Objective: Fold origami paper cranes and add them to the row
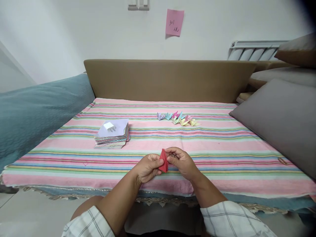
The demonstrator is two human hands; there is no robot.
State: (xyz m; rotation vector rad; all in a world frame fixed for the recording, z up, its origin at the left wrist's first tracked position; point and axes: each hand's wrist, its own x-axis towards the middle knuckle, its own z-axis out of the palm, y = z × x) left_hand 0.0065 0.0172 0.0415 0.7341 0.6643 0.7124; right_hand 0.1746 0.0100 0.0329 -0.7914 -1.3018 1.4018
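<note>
A piece of red folded paper [163, 160], narrow and pointed at the top, is held upright over the front part of the striped cloth. My left hand [148, 168] is closed on its left side, the thumb pressed flat across the paper's face. At its upper right edge my right hand [181, 162] pinches the folds between thumb and fingers. Part of the paper is covered by my left thumb. Farther back on the cloth lie several small folded paper cranes [184, 121] in pastel and pink colours.
A stack of square paper [112, 140] stands at the left with a white plug adapter [109, 126] on top. Grey cushions [274, 121] lean at the right, and a small brown ring-like object [282, 161] lies near them. Behind the striped cloth [74, 141] rises a brown backrest [168, 80].
</note>
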